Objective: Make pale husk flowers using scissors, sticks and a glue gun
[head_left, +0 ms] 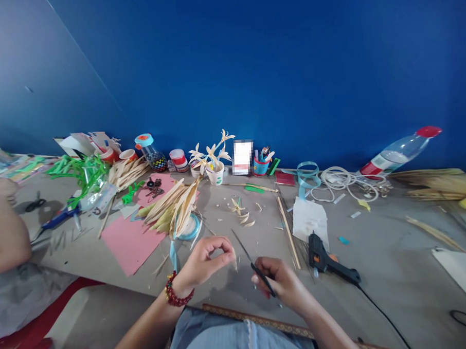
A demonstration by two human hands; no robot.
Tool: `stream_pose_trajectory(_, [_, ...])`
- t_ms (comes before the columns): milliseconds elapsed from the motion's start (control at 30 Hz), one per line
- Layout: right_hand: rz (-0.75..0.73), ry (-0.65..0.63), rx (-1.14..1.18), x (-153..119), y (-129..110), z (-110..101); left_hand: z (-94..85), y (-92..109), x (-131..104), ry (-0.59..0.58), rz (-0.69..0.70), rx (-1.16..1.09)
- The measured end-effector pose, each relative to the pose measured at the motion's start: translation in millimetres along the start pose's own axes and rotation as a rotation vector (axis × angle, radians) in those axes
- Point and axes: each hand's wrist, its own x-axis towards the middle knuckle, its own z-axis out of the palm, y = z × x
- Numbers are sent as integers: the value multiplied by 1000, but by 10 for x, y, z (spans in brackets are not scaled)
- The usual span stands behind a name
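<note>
My left hand, with a red beaded bracelet on the wrist, has thumb and index finger pinched on a small pale piece of husk. My right hand grips black scissors, whose blades point up and left, close to the left fingertips. Past the hands, a small husk flower and loose pale petals lie on the grey table. Beside my left hand rests a bundle of dried corn husks, with a roll of light blue ribbon partly under it.
A black glue gun lies to the right, its cord running toward me, near white paper. Husk flowers stand in a white cup at the back. Pink paper lies left. A co-worker's arm is at the far left.
</note>
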Motion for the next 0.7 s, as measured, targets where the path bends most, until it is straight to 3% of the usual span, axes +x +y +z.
stream_pose_trajectory(167, [-162, 194, 140, 0, -113, 119, 180, -54, 27, 67, -130, -295])
stream_pose_trajectory(333, [-288, 361, 235, 14, -189, 212, 354, -78, 40, 101, -124, -471])
stream_pose_trajectory(500, [-274, 424, 253, 3, -203, 209, 384, -70, 26, 120, -103, -382])
stream_pose_trajectory(700, [-256, 396, 298, -8, -238, 198, 363, -34, -4, 59, -65, -259])
